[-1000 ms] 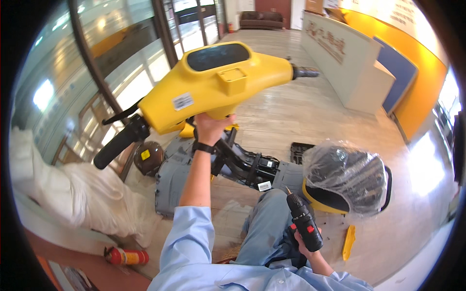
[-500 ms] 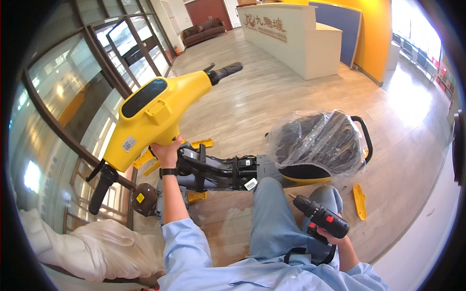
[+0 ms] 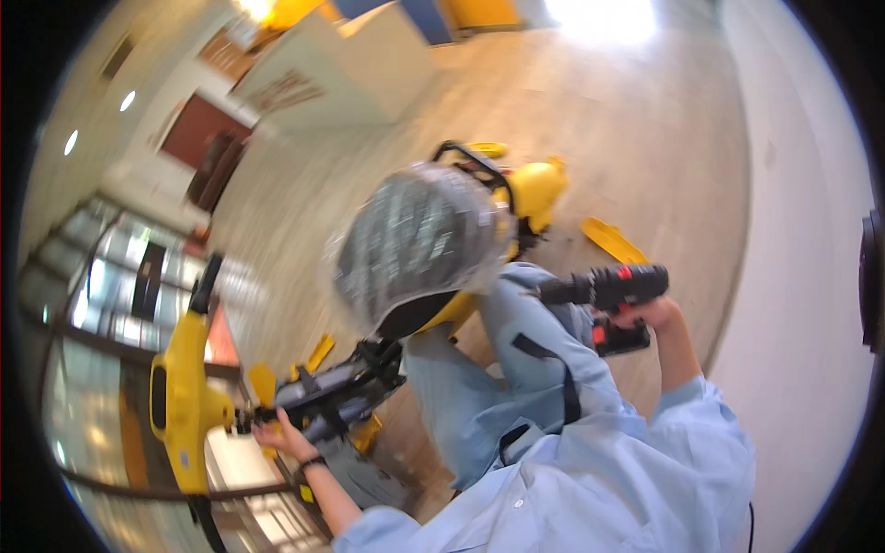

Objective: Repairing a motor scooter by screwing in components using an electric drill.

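Observation:
A partly stripped yellow electric scooter stretches across the view. Its handlebar in a yellow cowl (image 3: 189, 405) is at the left, and a black steering stem (image 3: 243, 421) joins it to the frame. My left hand (image 3: 286, 440) is closed round the stem, slightly blurred. My right hand (image 3: 645, 311) grips a black cordless drill with red parts (image 3: 604, 288); its bit points left, over my knee. Between the hands, the dark seat (image 3: 419, 244) is wrapped in clear plastic. Below it runs the bare frame (image 3: 336, 392) with black tubes.
Yellow body panels lie on the wooden floor, one long panel (image 3: 613, 240) beyond the drill. The scooter's yellow tail (image 3: 536, 192) sticks out behind the seat. A white counter (image 3: 341, 78) stands at the back, a white wall (image 3: 820, 276) at right, glass doors (image 3: 120, 267) at left.
My view has swung to the right and tilted, so the scooter now runs diagonally. My left hand has shifted from beneath the cowl to the stem. The drill stays in my right hand.

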The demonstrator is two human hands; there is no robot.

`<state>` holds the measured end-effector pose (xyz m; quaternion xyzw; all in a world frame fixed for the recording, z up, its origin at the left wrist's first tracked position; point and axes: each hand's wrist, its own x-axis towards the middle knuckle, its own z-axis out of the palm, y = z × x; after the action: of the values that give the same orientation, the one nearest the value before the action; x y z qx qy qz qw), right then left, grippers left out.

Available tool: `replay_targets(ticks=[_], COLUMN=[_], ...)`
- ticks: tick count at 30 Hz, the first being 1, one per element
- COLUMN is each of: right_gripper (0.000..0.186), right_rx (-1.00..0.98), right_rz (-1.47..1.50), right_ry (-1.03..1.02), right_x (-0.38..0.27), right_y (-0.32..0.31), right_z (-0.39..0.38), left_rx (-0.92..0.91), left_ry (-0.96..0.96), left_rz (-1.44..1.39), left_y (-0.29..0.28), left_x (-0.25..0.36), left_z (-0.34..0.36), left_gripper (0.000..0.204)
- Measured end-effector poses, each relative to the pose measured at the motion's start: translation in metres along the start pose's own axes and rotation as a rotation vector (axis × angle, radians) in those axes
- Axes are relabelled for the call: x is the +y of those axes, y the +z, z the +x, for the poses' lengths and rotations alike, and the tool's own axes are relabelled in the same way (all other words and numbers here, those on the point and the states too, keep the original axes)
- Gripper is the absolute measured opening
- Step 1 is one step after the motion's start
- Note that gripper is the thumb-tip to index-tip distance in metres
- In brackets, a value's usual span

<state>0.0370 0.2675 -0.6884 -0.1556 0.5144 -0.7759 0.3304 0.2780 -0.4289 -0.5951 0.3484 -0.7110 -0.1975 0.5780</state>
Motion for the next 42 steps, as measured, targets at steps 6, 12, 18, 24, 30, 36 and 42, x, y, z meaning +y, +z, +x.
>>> replay_targets(ticks=[6, 12, 18, 24, 30, 36, 42], right_gripper=[0.039, 0.029, 0.026, 0.018, 0.025, 0.032, 0.028], right_rx=[0.183, 0.523, 0.65, 0.788, 0.728, 0.4, 0.151], right_rz=[0.197, 0.248, 0.332, 0.118, -0.399, -0.882, -1.165], right_ry=[-0.102, -0.005, 0.094, 0.217, 0.232, 0.067, -0.336], right_x=[0.002, 0.021, 0.067, 0.103, 0.142, 0.194, 0.256], right_y=[-0.044, -0.06, -0.08, -0.127, -0.175, -0.208, -0.215], right_z=[-0.024, -0.029, -0.006, 0.016, 0.061, 0.125, 0.195], left_rx=[-0.712, -1.469, -1.713, -2.191, -1.576, -1.35, -1.22], left_ry=[-0.271, -0.459, -0.574, 0.363, -0.948, -1.568, -1.395], left_rz=[-0.044, 0.092, 0.101, 0.269, 0.226, -0.381, -0.547], left_y=[0.037, 0.095, 0.151, 0.225, 0.322, 0.41, 0.442], left_x=[0.015, 0.035, 0.005, -0.059, -0.054, -0.02, 0.025], left_z=[-0.103, -0.139, -0.181, -0.268, -0.414, -0.467, -0.474], left_gripper=[0.015, 0.033, 0.028, 0.017, 0.034, 0.026, 0.034])
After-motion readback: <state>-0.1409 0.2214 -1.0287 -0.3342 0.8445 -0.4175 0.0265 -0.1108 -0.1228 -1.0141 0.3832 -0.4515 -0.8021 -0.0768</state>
